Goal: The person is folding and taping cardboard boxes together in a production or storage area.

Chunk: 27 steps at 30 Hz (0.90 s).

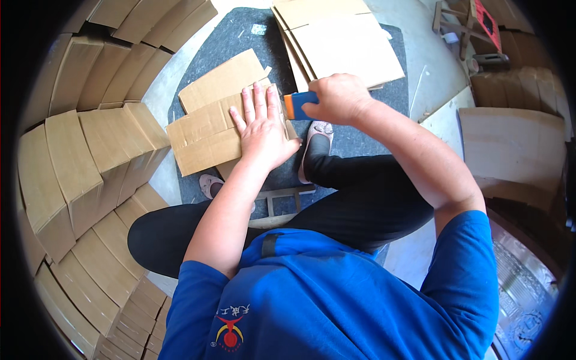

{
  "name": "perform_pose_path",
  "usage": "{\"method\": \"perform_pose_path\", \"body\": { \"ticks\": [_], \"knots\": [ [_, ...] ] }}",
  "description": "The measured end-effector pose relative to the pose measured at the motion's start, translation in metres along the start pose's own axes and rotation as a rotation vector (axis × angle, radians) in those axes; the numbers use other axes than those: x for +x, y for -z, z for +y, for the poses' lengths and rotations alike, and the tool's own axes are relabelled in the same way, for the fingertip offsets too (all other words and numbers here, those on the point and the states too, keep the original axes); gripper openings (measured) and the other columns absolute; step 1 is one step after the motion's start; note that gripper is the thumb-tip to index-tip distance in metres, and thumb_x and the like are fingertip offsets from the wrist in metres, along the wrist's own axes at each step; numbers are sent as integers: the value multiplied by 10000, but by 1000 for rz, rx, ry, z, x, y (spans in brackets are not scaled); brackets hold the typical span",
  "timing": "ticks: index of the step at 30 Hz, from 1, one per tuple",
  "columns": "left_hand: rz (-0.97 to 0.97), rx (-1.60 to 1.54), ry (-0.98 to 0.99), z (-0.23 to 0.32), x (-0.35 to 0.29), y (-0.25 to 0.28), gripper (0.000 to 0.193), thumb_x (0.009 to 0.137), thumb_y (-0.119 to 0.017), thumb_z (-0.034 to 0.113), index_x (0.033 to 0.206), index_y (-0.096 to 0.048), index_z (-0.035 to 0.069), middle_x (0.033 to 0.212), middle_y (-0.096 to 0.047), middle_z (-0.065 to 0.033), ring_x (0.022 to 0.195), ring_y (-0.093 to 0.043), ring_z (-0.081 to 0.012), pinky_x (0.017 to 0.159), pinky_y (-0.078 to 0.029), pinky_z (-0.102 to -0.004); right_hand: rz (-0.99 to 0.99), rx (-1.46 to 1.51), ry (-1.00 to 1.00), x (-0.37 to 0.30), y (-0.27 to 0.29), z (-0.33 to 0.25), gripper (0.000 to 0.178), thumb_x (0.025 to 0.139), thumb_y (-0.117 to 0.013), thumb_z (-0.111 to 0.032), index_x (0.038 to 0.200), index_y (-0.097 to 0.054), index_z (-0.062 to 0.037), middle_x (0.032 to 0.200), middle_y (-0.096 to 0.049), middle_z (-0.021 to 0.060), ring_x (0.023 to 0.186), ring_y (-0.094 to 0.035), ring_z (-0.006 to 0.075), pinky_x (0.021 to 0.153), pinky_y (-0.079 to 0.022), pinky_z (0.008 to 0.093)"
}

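Note:
My left hand [262,130] lies flat with its fingers spread on a folded brown cardboard box [201,141], pressing near its right end. My right hand [341,98] is closed round a blue hand tool with an orange end [302,105]. The orange end points left and is at the right edge of the cardboard, close to my left fingers. Whether it touches the cardboard I cannot tell, nor the tool's exact kind. Beyond my left hand, a cardboard flap [223,81] sticks out from the folded box.
Flat cardboard sheets [354,48] are stacked on the dark mat [231,36] ahead. Piles of folded cartons [90,150] line the left side. More cardboard [510,144] stands at the right, near a red-framed object [487,25]. My feet and a wooden frame [282,201] are below the work.

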<state>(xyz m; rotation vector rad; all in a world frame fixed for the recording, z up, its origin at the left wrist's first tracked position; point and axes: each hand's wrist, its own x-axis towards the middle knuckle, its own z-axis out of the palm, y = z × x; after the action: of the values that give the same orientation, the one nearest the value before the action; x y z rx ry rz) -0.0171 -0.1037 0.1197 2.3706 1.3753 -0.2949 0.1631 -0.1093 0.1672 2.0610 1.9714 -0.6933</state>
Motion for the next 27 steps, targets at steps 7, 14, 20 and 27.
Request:
{"method": "perform_pose_path", "body": {
  "ticks": [7,14,20,27],
  "knots": [
    [80,6,-63,-7,2,-18,1013,798,-709,253,1574,-79,90,1634,-2,-201,1513,22,-377,1181,14,-605,-40,104,50,-4,-44,-54,327,799,-616,-239,1060,-618,-43,880,-713,181,811,-710,326,742,-558,446],
    [104,17,-149,-27,-3,-11,1043,730,-768,168,1561,-147,60,1629,-90,-191,1517,-38,-348,1212,-28,-520,-8,158,182,-8,-57,-30,882,763,-682,-241,1494,-255,6,835,-696,204,766,-699,331,719,-558,409],
    [176,95,-157,-24,-2,-18,1084,687,-799,167,1550,-158,30,1627,-102,-181,1517,-58,-334,1215,-42,-516,-53,67,115,4,-115,-45,881,784,-668,-250,1483,-233,65,896,-710,188,788,-704,322,725,-549,425],
    [339,-74,-291,-42,-11,-29,976,647,-854,214,1475,-363,51,1590,-236,-155,1497,-161,-312,1219,-126,-495,-420,-160,22,5,-109,-59,649,864,-556,-217,1450,-379,0,1126,-698,185,1023,-696,299,862,-532,404]
  ]
}}
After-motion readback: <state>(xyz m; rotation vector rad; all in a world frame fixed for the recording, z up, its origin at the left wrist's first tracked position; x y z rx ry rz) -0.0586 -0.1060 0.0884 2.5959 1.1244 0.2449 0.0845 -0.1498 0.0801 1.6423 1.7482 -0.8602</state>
